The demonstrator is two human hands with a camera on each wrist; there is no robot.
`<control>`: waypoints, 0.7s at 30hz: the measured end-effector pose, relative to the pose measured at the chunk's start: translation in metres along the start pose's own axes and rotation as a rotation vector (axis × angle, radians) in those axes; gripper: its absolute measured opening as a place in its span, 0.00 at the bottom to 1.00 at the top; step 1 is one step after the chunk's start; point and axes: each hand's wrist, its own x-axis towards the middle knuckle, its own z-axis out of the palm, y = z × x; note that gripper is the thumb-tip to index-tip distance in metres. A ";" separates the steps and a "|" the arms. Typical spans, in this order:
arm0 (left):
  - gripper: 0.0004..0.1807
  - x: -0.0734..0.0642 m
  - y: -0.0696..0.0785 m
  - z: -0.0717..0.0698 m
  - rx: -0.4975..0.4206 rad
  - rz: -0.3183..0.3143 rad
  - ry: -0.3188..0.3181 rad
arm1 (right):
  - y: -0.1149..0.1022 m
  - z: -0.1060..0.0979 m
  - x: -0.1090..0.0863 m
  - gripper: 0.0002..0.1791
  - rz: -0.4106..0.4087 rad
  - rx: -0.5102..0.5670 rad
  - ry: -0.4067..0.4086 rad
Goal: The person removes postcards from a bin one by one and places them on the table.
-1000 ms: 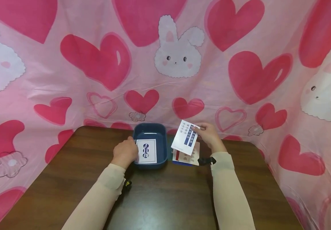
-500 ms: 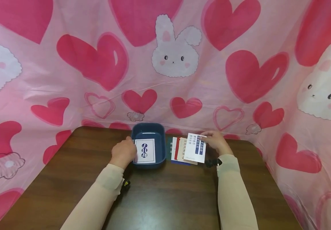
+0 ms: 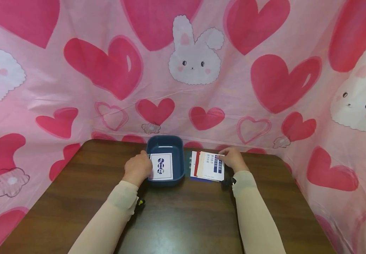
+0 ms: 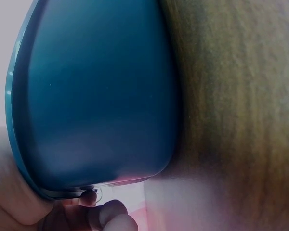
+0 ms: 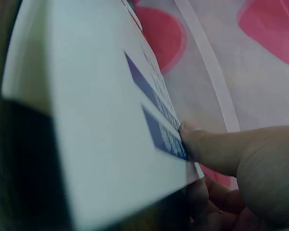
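My left hand (image 3: 137,169) grips the left rim of a dark blue plastic tray (image 3: 178,158), thumb over the edge and fingers curled, as the left wrist view shows. Inside the tray lies a white card (image 3: 162,173) with a thin border and dark blue round characters. My right hand (image 3: 232,158) pinches the top right corner of a white card (image 5: 96,106) printed with blue blocks and writing. That card lies over a fanned row of overlapping cards: a dark green one (image 3: 188,164), a red-and-white one (image 3: 194,165), a beige one, and a blue one mostly hidden underneath.
The tray and cards stand near the back edge of a brown wooden table (image 3: 176,218). Directly behind hangs a pink cloth (image 3: 157,84) with hearts and rabbits, also along both sides. Bands with small dark devices sit at both wrists.
The white card came down in my right hand, first swinging right, then shifting slightly left onto the fanned cards, which were partly covered before. My left hand stayed on the tray.
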 end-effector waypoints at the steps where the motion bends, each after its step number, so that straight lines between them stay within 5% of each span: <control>1: 0.45 0.000 0.000 0.000 0.001 0.001 0.000 | -0.001 0.002 0.000 0.19 0.008 -0.004 0.002; 21: 0.38 0.000 0.003 0.000 0.023 -0.003 0.019 | 0.000 0.008 0.001 0.18 0.003 -0.021 0.077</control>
